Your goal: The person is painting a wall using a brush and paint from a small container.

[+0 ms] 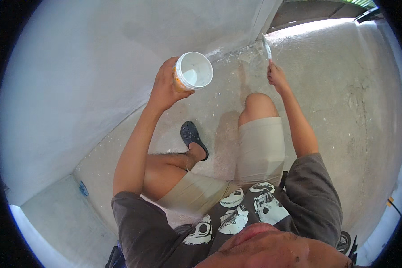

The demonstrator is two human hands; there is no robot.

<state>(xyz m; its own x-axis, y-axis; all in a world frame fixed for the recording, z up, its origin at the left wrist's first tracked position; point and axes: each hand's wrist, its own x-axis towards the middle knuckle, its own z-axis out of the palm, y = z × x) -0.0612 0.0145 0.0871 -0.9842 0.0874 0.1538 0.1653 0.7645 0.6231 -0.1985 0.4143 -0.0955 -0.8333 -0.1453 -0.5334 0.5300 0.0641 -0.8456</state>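
Note:
My left hand (166,87) is wrapped round a white plastic tub (203,67) with orange on its outside. The tub is tilted, so its mouth shows, and a white paste or liquid (190,77) lies at the bottom. In my right hand (277,77), held out toward the far end of the wall, is a slim putty knife (266,47). Its narrow blade points away from me and looks whitish in part. Tub and knife are well apart. Whether the blade touches the wall or floor is hard to tell.
A pale grey wall (85,80) runs along the left, meeting the speckled concrete floor (330,102). My foot in a dark clog (190,133) rests near the wall's base. A small blue object (83,188) lies by the lower left corner. Bright light enters beyond the far edge.

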